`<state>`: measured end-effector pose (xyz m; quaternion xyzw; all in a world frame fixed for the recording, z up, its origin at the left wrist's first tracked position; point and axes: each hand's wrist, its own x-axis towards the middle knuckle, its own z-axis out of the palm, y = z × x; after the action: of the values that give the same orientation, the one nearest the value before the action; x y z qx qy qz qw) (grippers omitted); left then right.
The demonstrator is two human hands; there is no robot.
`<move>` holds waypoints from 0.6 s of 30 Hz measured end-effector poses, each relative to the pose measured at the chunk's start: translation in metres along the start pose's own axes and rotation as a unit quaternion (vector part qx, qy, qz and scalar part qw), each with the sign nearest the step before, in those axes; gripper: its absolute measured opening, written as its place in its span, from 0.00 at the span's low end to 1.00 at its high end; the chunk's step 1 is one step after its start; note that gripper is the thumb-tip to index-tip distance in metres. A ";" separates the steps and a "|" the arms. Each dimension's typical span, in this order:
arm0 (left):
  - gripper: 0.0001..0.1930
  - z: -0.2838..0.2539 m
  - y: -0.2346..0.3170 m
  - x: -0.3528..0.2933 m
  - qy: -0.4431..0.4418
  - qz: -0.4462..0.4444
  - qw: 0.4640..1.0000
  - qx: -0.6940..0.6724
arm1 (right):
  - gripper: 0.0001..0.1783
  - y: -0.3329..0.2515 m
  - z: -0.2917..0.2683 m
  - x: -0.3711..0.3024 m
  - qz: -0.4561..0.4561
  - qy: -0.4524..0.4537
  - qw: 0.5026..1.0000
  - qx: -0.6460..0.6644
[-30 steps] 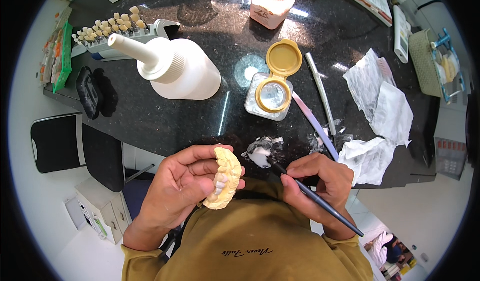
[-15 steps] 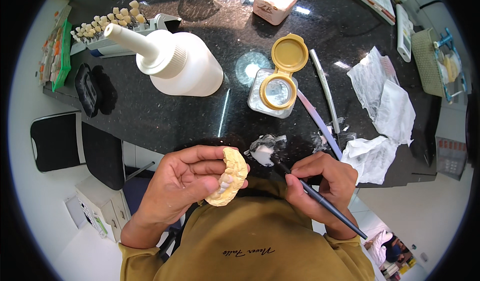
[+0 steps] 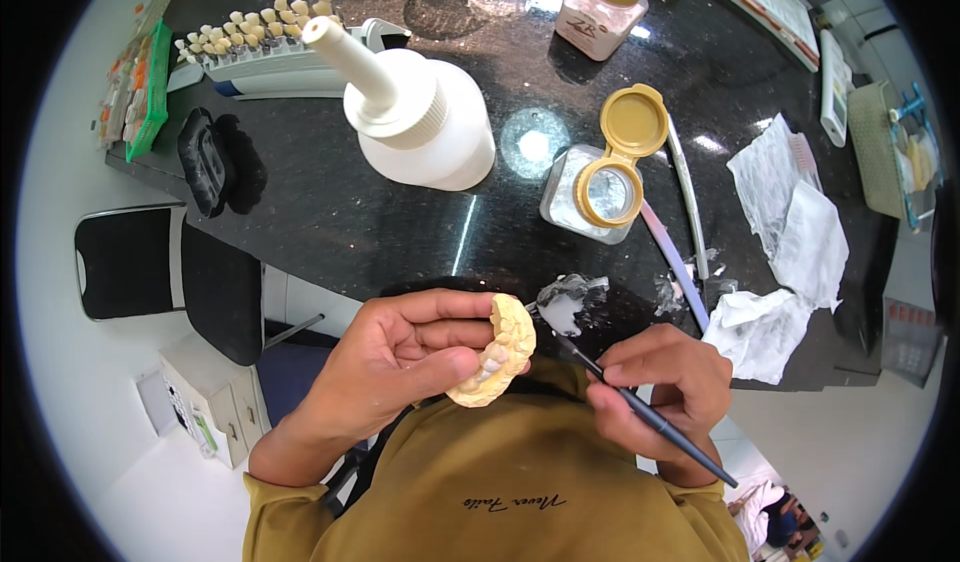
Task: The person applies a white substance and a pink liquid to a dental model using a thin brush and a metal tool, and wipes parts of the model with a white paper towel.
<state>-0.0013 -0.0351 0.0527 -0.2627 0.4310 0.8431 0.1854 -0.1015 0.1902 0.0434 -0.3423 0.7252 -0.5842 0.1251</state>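
Note:
My left hand is closed around the edge of a yellow plaster dental model, thumb on top. Pale whitish tooth shapes sit on the model near my thumb. My right hand grips a dark slim brush like a pen. Its tip points at a blob of white paste on the black countertop, just short of it as far as I can see. Beyond lies an open clear jar with its gold flip lid raised.
A large white nozzle bottle stands left of the jar. Behind it is a tooth shade rack. A pink powder jar stands at the back. Crumpled white tissues, a purple strip and a silvery rod lie right.
The brush tip has drawn back from the white paste toward me. My left hand still holds the model. The whole view has shifted, so the counter things appear farther right.

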 end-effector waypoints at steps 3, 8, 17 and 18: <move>0.27 0.000 0.000 0.000 -0.005 0.000 1.000 -0.003 | 0.12 0.000 0.006 0.000 -0.041 -0.003 0.998 0.052; 0.25 -0.001 0.000 0.000 0.007 -0.002 1.000 -0.010 | 0.13 0.004 0.026 0.007 -0.098 0.024 0.988 0.113; 0.24 0.001 0.000 0.000 0.009 -0.005 1.000 -0.017 | 0.14 0.006 0.027 0.009 -0.122 0.020 0.990 0.068; 0.25 0.001 0.000 -0.001 0.011 -0.005 1.000 -0.015 | 0.14 0.006 0.028 0.009 -0.121 0.020 0.990 0.066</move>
<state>-0.0012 -0.0344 0.0536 -0.2771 0.4186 0.8457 0.1811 -0.0942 0.1638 0.0323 -0.4067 0.6410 -0.6480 0.0612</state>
